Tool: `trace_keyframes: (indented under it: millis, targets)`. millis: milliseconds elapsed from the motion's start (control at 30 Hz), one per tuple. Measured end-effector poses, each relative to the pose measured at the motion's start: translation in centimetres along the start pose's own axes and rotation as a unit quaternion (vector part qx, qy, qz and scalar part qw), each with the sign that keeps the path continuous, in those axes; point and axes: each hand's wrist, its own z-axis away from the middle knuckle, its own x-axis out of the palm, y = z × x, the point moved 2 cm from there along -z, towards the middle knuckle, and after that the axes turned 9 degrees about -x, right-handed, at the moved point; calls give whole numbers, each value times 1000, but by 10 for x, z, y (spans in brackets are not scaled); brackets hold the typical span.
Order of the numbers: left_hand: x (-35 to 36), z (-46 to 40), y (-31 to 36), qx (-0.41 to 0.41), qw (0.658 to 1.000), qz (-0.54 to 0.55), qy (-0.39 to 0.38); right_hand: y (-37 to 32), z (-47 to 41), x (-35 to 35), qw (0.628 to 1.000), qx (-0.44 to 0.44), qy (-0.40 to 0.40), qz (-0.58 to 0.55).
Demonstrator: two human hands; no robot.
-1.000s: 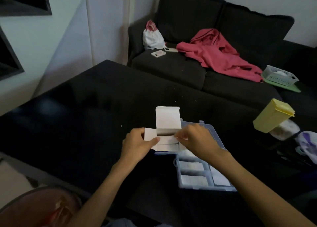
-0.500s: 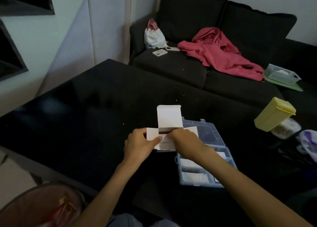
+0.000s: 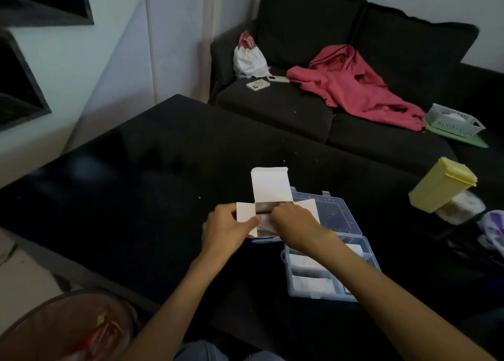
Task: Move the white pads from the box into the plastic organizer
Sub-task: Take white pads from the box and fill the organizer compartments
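An open white box (image 3: pixel 268 194) is gripped by the left hand (image 3: pixel 227 231) above a black table (image 3: pixel 136 175). The right hand (image 3: pixel 293 224) is curled at its mouth; whether a pad is pinched cannot be told. White pads (image 3: pixel 311 283) lie in the organizer (image 3: pixel 327 268), just beside the box.
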Motion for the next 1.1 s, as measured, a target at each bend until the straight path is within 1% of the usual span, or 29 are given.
trace_keyframes:
  millis: [133,267,367,533,700,867,1000,1100]
  targets:
    - [0,1,0,-8,1000,3,-3,2,-5,-1,998,14,-17,-53]
    - [-1,1,0,-11,1000,-2,-2,2,-6,-4,998,10,-2,-62]
    - [-2,0,-1,-7,1000,-7,2,2,-2,-1,998,5,23,-61]
    - [-2,1,-1,-5,1000,-4,-8,2,2,-5,992,16,100,-70]
    - [-1,0,-1,-23,999,-2,-23,8,1,-1,989,14,97,-115]
    - [-2,-6,-3,-63,997,10,-53,14,-5,-6,988,-5,106,-108]
    - [-4,-10,0,-72,996,34,-48,20,-4,-17,982,-16,148,-119]
    - [-4,-12,3,-82,994,48,-48,27,-1,-25,965,0,198,-172]
